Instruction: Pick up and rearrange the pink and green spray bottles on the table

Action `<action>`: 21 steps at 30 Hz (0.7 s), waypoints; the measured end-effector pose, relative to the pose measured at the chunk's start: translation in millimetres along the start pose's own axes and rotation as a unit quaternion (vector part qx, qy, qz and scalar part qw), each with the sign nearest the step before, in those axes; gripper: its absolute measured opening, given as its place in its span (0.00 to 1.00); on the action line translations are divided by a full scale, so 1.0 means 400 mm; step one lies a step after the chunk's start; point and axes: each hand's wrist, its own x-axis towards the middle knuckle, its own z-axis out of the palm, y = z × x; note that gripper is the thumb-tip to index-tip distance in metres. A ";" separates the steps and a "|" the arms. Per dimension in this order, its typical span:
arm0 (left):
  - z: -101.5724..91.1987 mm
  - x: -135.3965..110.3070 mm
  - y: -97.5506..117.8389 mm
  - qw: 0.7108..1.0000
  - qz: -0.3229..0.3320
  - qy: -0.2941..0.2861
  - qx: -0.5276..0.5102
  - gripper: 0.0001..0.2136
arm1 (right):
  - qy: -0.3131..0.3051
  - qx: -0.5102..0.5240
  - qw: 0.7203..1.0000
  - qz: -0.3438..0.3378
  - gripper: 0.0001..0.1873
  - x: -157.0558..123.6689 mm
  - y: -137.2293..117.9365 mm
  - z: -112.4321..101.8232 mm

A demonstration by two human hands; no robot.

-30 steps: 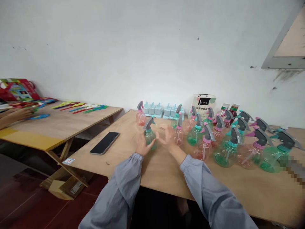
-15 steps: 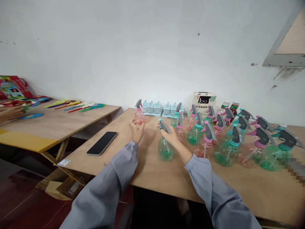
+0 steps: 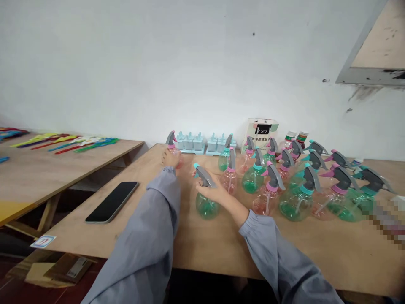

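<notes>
Right hand (image 3: 212, 193) grips green bottle (image 3: 206, 205) (upright); left hand (image 3: 171, 158) reaches pink bottle (image 3: 172, 145).

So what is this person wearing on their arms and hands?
Both arms are covered by loose, grey-blue long sleeves, gathered with elastic cuffs at the wrists. The left hand and right hand are bare: no gloves, rings or watch show.

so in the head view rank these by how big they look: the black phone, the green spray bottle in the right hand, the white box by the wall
1. black phone, though it lies nearest the camera
2. green spray bottle held by the right hand
3. white box, partly hidden and farthest, so ranks two and three are unsure
</notes>
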 end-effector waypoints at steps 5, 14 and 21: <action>-0.038 -0.152 -0.041 0.999 0.037 -0.021 0.030 0.30 | -0.035 -0.030 0.998 -0.034 0.27 -0.009 0.017 -0.009; -0.114 -0.346 -0.114 0.981 0.101 0.027 -0.162 0.29 | 0.035 0.121 0.992 0.002 0.17 0.022 -0.023 -0.021; -0.105 -0.351 -0.122 0.973 0.105 0.003 -0.204 0.28 | 0.131 0.163 0.972 0.104 0.17 0.028 -0.071 -0.049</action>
